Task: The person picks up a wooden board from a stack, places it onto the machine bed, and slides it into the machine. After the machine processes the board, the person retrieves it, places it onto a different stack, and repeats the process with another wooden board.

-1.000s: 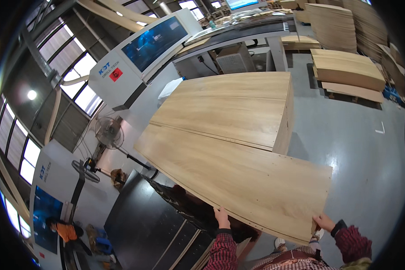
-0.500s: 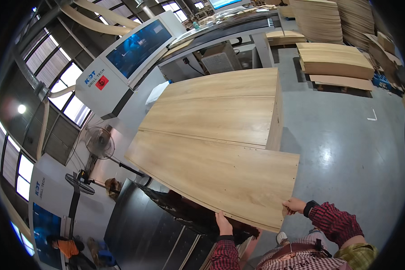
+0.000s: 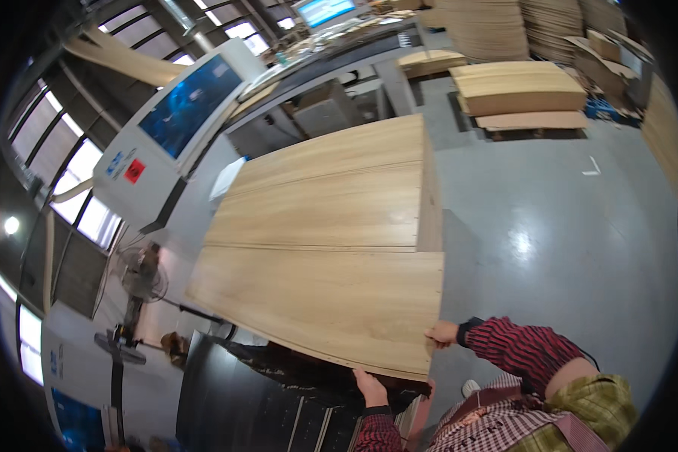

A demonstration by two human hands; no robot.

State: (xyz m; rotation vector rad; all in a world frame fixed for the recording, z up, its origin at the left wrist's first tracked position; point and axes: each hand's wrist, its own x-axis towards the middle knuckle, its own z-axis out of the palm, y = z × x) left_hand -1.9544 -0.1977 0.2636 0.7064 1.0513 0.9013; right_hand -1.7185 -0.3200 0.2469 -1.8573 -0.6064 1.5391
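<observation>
A light wood-grain panel [image 3: 316,301] lies in front of the stack of similar panels [image 3: 324,203], its right end jutting out a little past theirs. My left hand [image 3: 371,389] grips its near long edge, thumb at the rim and the other fingers hidden beneath. At the right end, my right hand [image 3: 443,334] is closed on the short edge near the corner. Small holes run along the panel's edges. Dark, torn wrapping [image 3: 309,377] shows below the near edge, over a dark stack [image 3: 233,399].
A machine with a dark blue window [image 3: 192,105] stands at the back left, near a pedestal fan [image 3: 142,273]. More panels [image 3: 516,87] sit low on the floor at the back right. Grey floor [image 3: 535,248] stretches along my right side.
The panel has slid left, so its right end juts out less past the stack. Both hands have moved with it and keep their grip. My view has also shifted.
</observation>
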